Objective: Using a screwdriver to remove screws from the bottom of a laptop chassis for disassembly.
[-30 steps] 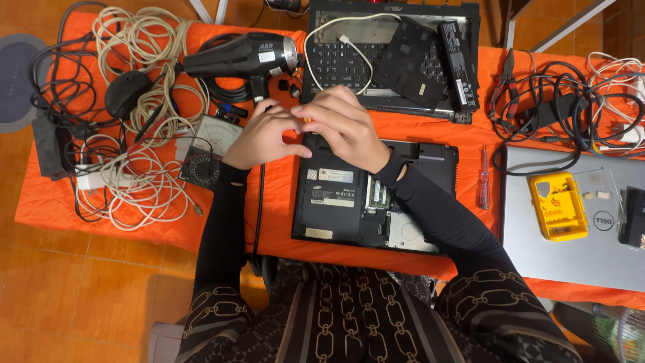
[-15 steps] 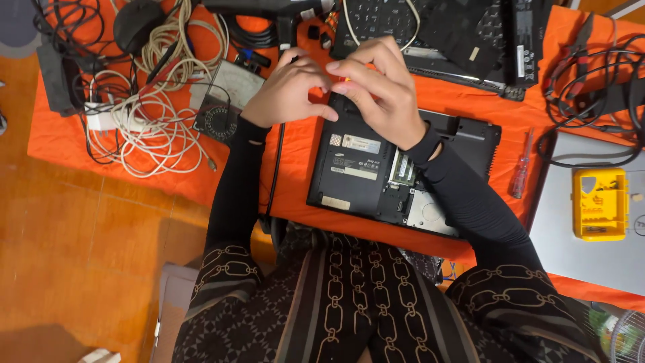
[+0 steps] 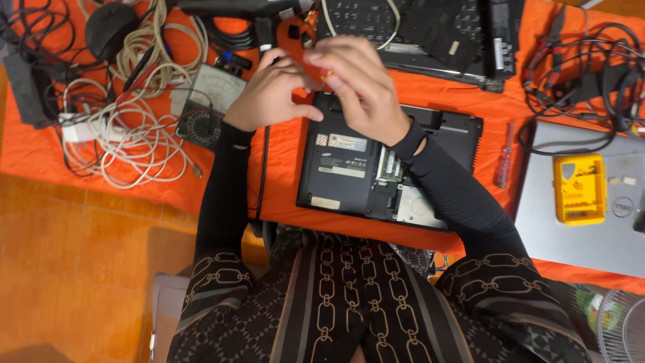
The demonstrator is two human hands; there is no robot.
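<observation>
Orange cloth point(image 3: 282, 195) carries an upturned black laptop point(image 3: 376, 168), long axis running three to nine o'clock, hinge edge toward twelve. Both hands meet over its twelve o'clock edge: left hand point(image 3: 272, 94) and right hand point(image 3: 359, 91) pinch a small orange-handled tool point(image 3: 327, 72), tip hidden. Judged a screw-loosening step; next comes steady downward seating.

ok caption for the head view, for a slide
Both hands, left and right, meet above an upturned black laptop on an orange table.

One head-worn camera looks steeply down, fairly close, onto the orange table point(image 3: 282, 202); edges are perhaps slightly warped.
</observation>
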